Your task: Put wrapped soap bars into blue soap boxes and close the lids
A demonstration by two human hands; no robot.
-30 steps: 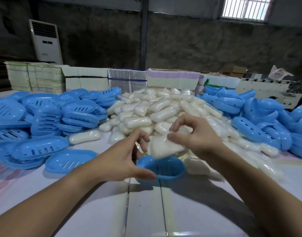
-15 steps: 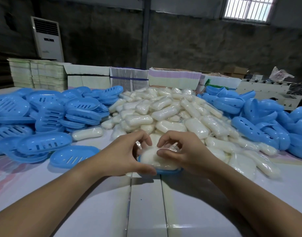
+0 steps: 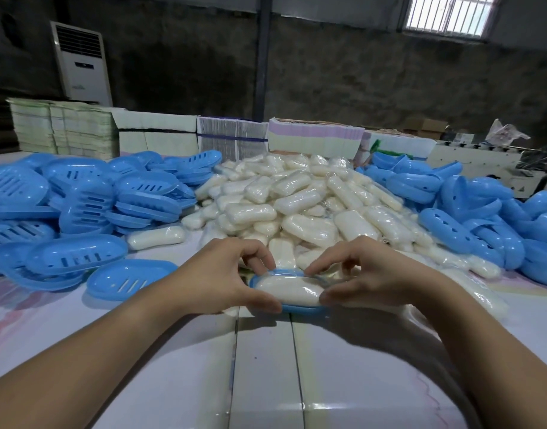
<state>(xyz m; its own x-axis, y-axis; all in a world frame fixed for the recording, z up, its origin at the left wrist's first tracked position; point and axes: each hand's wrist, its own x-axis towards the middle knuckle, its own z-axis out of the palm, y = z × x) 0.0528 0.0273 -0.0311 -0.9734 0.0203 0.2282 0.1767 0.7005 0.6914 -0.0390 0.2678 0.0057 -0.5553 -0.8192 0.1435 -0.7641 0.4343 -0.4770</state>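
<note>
A wrapped white soap bar (image 3: 289,289) lies in an open blue soap box half (image 3: 303,309) on the table in front of me. My left hand (image 3: 216,280) grips the box's left end, thumb on the near rim and fingers curled over the far rim. My right hand (image 3: 368,274) grips the right end, thumb at the near edge of the soap and fingertips on its far side. No lid is on this box.
A big heap of wrapped soap bars (image 3: 300,196) fills the middle behind my hands. Piles of slotted blue box halves (image 3: 89,205) lie at the left, more blue box halves (image 3: 482,218) at the right. Stacked flat cartons (image 3: 154,131) line the back edge.
My right hand brought a wrapped soap bar down from above into the blue box half. Both hands now hold the box ends with the soap seated inside.
</note>
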